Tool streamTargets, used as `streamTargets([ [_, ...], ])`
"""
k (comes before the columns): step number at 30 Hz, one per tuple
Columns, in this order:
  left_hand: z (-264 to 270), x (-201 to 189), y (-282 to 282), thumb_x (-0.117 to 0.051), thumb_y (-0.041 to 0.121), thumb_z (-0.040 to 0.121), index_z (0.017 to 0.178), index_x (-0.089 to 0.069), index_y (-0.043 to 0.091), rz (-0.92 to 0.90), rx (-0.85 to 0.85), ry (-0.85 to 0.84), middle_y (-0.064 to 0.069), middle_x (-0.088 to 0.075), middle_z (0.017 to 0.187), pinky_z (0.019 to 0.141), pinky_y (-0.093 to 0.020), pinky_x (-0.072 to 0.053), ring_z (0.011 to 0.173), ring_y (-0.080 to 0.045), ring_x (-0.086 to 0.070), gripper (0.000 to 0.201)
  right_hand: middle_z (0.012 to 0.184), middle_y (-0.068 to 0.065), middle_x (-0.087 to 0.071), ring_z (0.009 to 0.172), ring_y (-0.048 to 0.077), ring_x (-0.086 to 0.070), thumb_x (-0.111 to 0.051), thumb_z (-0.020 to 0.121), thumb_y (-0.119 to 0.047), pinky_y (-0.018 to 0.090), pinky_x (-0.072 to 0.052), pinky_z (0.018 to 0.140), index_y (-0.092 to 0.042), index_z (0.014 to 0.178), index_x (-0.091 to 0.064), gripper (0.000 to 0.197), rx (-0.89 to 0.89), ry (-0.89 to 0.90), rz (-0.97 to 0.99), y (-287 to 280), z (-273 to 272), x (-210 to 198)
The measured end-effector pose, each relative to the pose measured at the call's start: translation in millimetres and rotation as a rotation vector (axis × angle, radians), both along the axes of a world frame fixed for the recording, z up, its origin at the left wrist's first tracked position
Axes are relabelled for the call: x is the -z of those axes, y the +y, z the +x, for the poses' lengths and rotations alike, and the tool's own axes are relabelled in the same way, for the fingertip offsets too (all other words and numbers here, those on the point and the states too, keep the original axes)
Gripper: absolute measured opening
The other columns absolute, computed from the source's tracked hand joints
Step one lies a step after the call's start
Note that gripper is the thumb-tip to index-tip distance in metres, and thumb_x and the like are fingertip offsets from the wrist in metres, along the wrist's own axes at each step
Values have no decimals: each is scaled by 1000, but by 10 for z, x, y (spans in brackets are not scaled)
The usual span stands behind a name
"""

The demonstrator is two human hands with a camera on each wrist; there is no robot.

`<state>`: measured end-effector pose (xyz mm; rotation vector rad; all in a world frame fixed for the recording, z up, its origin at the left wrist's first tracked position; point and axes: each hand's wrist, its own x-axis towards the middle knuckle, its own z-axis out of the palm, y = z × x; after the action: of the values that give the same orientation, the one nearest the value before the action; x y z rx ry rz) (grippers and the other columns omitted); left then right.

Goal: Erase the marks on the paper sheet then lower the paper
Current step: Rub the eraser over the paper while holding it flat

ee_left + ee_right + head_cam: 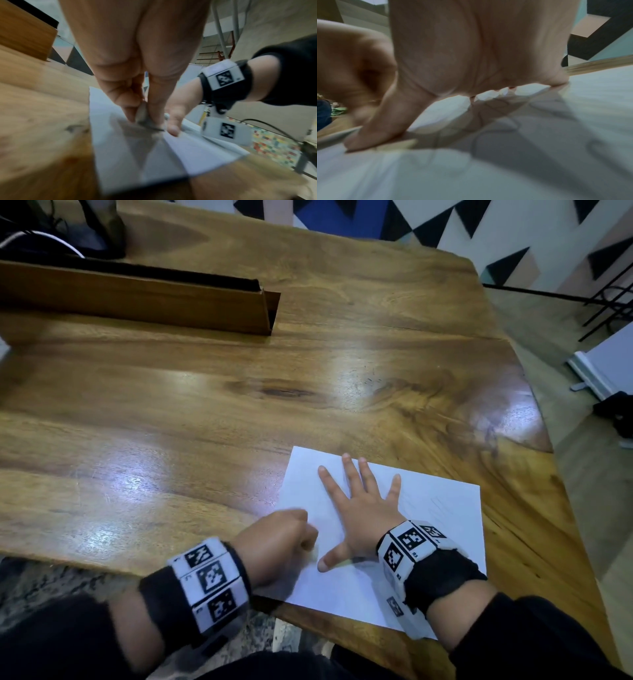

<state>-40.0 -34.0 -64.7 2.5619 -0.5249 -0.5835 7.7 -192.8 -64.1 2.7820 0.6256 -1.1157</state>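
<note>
Paper lies flat near the table's front right corner, faint pencil marks showing to the right of the right hand, which is spread wide with palm and fingers pressed on the sheet. The left hand is curled beside it at the sheet's left edge, thumb and fingers pinching a small greyish eraser against the paper.

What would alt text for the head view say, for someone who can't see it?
On a wooden table, the right hand lies flat with fingers spread on a white paper, while the left hand, blurred, is curled at the sheet's left edge around something too small to make out. A long wooden box stands at the far left.
</note>
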Motion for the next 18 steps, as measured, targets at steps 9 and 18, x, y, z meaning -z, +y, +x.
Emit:
streamTargets([
  [9, 316, -52, -120, -59, 17, 81, 79, -60, 10, -25, -126, -44, 1, -45, 81, 59, -25, -30, 75, -17, -46, 7, 141, 4, 52, 134, 31, 43, -68, 53, -79, 74, 16, 101, -36, 137, 40, 143, -15, 0, -9, -7, 13, 21],
  [18, 134, -106, 18, -71, 31, 72, 81, -67, 16, 9, -15, 159, 1, -62, 77, 55, -17, -34, 74, -15, -58, 17, 149, -1, 43, 139, 21, 36, -74, 56, -71, 67, 13, 109, -22, 140, 38, 149, 22, -29, 66, -84, 32, 12],
])
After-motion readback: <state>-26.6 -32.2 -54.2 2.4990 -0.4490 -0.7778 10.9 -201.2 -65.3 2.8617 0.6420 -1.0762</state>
